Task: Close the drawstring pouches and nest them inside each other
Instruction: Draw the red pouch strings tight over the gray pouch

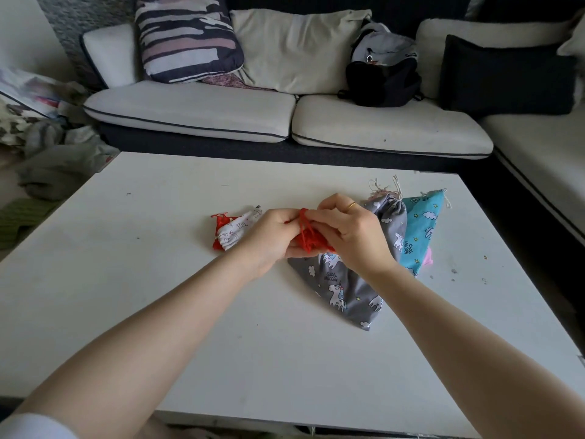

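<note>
Both hands meet over the middle of the white table (158, 280) around a small red pouch (311, 240). My left hand (272, 239) cups the pouch from the left. My right hand (354, 229) pinches its red drawstring at the top. To the left lies a small white printed pouch with red trim (231, 232), its mouth gathered. Under my right hand lies a larger grey unicorn pouch (345, 289), flat on the table. A turquoise unicorn pouch (421, 226) lies beside it on the right, with a bit of pink fabric (428, 258) showing at its edge.
A white sofa (285, 122) with cushions and a dark backpack (383, 77) runs behind the table and along the right. Clothes and bags lie heaped on the floor (47, 153) at the left.
</note>
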